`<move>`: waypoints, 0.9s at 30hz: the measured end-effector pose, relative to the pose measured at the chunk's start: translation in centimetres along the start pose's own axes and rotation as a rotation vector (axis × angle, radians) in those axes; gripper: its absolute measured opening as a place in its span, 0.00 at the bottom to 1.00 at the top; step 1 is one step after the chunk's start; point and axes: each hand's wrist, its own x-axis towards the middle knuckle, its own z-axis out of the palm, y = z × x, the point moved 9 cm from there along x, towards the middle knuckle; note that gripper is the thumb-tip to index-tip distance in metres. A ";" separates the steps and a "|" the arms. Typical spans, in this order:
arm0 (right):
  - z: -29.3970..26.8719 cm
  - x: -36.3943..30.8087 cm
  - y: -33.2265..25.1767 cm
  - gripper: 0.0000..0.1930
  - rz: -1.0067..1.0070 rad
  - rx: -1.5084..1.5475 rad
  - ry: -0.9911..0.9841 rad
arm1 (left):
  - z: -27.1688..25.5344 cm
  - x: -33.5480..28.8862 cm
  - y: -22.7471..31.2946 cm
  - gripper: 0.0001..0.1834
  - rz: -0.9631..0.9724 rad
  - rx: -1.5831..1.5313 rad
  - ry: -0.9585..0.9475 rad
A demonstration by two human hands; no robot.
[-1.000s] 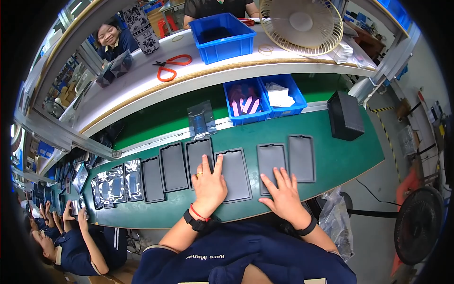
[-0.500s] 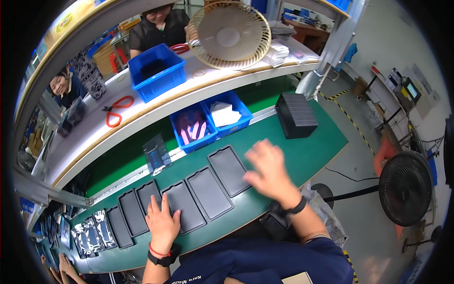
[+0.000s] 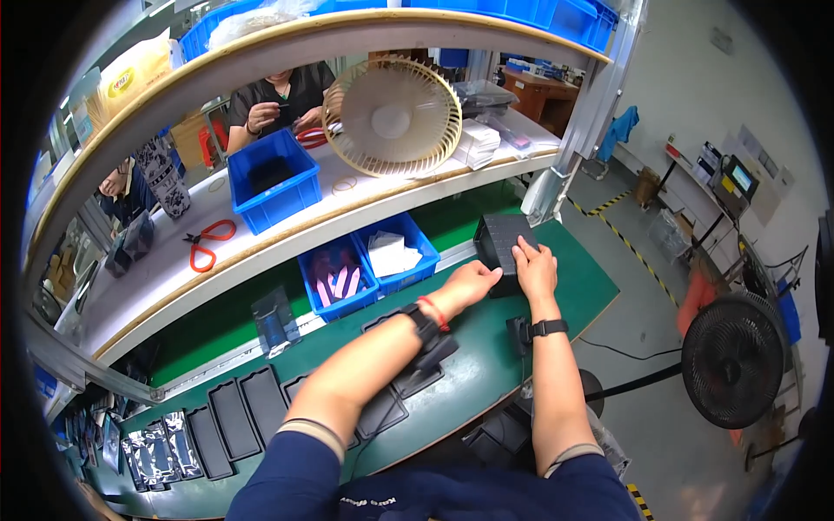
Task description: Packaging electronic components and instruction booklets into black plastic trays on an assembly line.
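Observation:
Both my hands reach to the right end of the green bench. My left hand (image 3: 470, 283) presses against the near left side of a black stack of trays (image 3: 504, 243). My right hand (image 3: 535, 266) lies on the stack's top right part, fingers spread over it. Whether either hand grips it I cannot tell; both touch it. Several flat black trays (image 3: 254, 404) lie in a row on the green bench (image 3: 486, 369) under and to the left of my left forearm.
Two small blue bins (image 3: 365, 265) with pink pieces and white sheets stand behind the row. On the white shelf are a larger blue bin (image 3: 269, 187), red scissors (image 3: 207, 243) and a beige fan (image 3: 393, 117). Another person works behind the shelf. A black floor fan (image 3: 734, 360) stands at right.
My view swung to the right. My hands left the flat trays on the bench and moved right, onto the black stack at the bench's end.

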 end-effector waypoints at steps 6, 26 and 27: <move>0.1 0.1 0.3 0.16 0.017 -0.021 0.015 | 3.8 6.1 -1.2 0.19 -0.011 -0.324 0.059; -0.5 -9.8 -7.7 0.08 -0.167 0.857 -0.259 | -1.1 -11.1 -2.3 0.12 0.308 -0.660 0.167; -0.1 -11.4 -7.9 0.07 -0.081 0.941 -0.317 | -0.9 -11.3 -2.3 0.12 0.300 -0.661 0.160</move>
